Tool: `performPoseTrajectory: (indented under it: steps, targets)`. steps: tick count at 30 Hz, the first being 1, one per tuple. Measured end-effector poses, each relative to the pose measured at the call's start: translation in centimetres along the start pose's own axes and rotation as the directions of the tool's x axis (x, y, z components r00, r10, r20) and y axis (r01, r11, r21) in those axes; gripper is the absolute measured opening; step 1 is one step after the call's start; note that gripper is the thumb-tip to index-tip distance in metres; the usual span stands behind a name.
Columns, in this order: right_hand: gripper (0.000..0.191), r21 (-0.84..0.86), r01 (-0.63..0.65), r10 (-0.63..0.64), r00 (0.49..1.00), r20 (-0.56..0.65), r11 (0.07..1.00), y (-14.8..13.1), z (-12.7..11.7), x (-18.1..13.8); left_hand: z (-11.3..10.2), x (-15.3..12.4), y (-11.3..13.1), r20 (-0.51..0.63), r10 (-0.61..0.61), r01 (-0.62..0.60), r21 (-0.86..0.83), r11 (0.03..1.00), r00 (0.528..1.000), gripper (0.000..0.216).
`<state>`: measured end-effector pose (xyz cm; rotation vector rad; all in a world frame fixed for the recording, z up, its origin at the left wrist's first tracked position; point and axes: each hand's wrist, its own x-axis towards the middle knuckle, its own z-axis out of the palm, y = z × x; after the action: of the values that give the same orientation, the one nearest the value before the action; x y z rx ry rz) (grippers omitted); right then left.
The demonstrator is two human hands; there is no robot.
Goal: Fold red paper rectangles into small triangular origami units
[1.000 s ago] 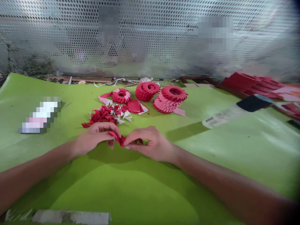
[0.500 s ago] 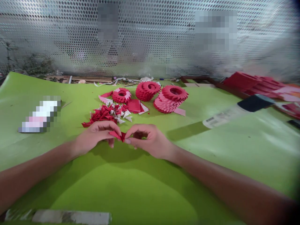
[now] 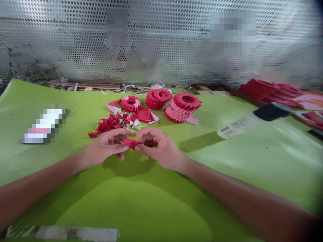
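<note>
A small folded red paper piece point(image 3: 130, 143) is pinched between both hands just above the green table cover point(image 3: 141, 201). My left hand point(image 3: 106, 147) grips its left end with fingers curled. My right hand point(image 3: 157, 147) holds the right end, fingers bent around it. Right behind my hands lies a pile of red and white folded paper triangles point(image 3: 114, 123). Farther back stand three red ring-shaped paper assemblies point(image 3: 130, 103) point(image 3: 158, 97) point(image 3: 183, 106), with flat red paper squares point(image 3: 144, 114) between them.
A blurred white and pink object point(image 3: 42, 126) lies at the left. At the right lies a clear bottle with a dark cap point(image 3: 252, 121). Stacks of red paper point(image 3: 267, 90) sit at the far right. A perforated metal screen point(image 3: 161, 43) closes the back. A grey strip point(image 3: 75, 233) runs along the near edge.
Both hands lifted slightly and drew closer together around the red paper piece. The fingers of my right hand have curled more over it.
</note>
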<state>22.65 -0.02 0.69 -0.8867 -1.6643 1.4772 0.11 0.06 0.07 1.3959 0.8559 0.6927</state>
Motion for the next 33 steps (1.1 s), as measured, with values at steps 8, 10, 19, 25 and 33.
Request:
performPoseTrajectory:
  steps: [8, 10, 19, 25, 33]
  targets:
    - [0.033, 0.035, -0.011, 0.011, 1.0, -0.007, 0.999, 1.1, 0.2, 0.0, 0.8, 0.0, -0.1, 0.076, -0.017, -0.005, 0.281, 0.96, 0.997, 0.039]
    - [0.034, 0.007, -0.028, 0.028, 1.0, 0.001, 1.0, 1.1, 0.3, -0.1, 1.0, 0.0, -0.3, 0.082, -0.005, -0.025, 0.358, 0.933, 0.997, 0.045]
    - [0.035, -0.091, -0.075, 0.08, 0.995, 0.053, 0.993, 0.8, 0.3, -0.2, 0.7, -0.1, -0.7, 0.098, -0.004, -0.035, 0.391, 0.92, 0.995, 0.05]
    - [0.044, -0.129, -0.09, 0.099, 0.993, 0.065, 0.988, 0.4, -0.3, -0.3, 0.4, 0.0, -0.2, 0.093, -0.034, -0.007, 0.41, 0.912, 0.995, 0.045]
    - [0.04, -0.349, 0.056, -0.036, 0.997, 0.063, 0.936, 0.6, 0.0, -0.4, 0.7, -0.1, 0.0, 0.119, -0.005, -0.057, 0.508, 0.86, 0.993, 0.042]
